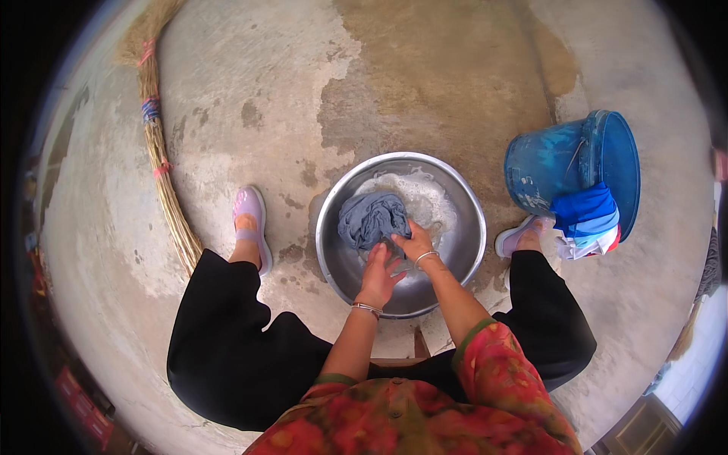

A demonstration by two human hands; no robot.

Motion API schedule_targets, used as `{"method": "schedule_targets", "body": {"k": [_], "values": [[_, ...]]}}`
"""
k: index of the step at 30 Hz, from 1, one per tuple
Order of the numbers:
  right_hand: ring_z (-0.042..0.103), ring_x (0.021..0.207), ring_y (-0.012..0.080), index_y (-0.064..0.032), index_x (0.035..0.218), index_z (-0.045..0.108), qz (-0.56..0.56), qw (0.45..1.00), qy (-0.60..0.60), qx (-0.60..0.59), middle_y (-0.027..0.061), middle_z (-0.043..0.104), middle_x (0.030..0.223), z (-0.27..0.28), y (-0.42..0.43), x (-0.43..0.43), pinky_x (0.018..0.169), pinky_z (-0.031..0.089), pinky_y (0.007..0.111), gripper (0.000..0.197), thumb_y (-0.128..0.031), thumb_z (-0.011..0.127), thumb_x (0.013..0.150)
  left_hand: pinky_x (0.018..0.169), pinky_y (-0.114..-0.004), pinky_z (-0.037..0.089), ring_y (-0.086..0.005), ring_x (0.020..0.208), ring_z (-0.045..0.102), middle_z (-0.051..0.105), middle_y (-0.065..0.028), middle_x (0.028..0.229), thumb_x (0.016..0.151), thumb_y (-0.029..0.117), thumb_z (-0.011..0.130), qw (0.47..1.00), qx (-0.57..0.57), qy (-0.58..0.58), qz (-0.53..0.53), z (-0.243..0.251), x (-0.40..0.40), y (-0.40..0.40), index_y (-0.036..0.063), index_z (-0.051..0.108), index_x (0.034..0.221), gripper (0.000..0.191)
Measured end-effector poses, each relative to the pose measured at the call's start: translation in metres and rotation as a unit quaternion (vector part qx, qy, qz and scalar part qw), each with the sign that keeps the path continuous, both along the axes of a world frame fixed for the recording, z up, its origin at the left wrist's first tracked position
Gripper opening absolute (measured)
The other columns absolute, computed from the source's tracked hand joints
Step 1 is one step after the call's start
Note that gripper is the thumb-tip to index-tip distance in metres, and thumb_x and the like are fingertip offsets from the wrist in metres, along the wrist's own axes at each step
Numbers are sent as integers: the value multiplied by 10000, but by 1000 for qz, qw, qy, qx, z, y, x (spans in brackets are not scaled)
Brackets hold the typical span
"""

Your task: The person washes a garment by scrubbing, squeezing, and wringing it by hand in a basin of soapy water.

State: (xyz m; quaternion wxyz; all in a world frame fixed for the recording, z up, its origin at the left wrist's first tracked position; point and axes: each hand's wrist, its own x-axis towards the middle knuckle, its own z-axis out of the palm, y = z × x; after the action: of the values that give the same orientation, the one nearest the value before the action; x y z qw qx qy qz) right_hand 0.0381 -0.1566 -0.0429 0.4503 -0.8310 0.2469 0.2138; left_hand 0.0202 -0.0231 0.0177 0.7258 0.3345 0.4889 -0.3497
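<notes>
A round metal basin point(467, 267) stands on the floor between my feet, with sudsy water point(432, 196) in it. Bunched up in its left half lies a wet grey-blue cloth point(369, 219). My right hand point(414, 243) grips the cloth's near right edge between thumb and fingers. Just below that edge is my left hand point(380, 277), its fingers spread and nothing seen in its grasp. Its fingertips come close to the cloth; whether they touch it I cannot tell.
A blue plastic bucket point(546, 162) lies tipped on its side at the right. Blue and white clothes point(588, 219) spill from its mouth beside my right shoe point(515, 236). On the left a long straw broom point(156, 136) lies on the concrete floor point(273, 102), which has wet patches.
</notes>
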Motion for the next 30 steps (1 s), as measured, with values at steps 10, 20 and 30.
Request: {"method": "schedule_targets", "body": {"k": [10, 20, 30], "values": [[601, 865, 140, 34, 1158, 541, 0, 967, 21, 255, 72, 637, 998, 143, 26, -56, 780, 474, 262, 524, -145, 719, 699, 907, -429, 459, -268, 1045, 561, 599, -82, 1104, 839, 525, 559, 942, -284, -101, 148, 23, 5, 27, 87, 519, 1206, 573], [436, 1198, 230, -233, 1328, 399, -415, 707, 80, 567, -4, 467, 1309, 146, 32, -123, 902, 353, 598, 507, -408, 551, 876, 832, -427, 488, -261, 834, 604, 633, -87, 888, 788, 255, 646, 952, -228, -89, 183, 54, 1, 21, 71, 589, 947, 250], [540, 1064, 191, -88, 1089, 624, -286, 863, -105, 402, 50, 609, 1080, 174, 40, -51, 904, 444, 350, 234, -88, 590, 857, 909, -428, 459, -282, 961, 614, 657, -121, 1008, 803, 245, 588, 954, -218, -76, 192, 41, -15, 30, 49, 622, 1000, 280]]}}
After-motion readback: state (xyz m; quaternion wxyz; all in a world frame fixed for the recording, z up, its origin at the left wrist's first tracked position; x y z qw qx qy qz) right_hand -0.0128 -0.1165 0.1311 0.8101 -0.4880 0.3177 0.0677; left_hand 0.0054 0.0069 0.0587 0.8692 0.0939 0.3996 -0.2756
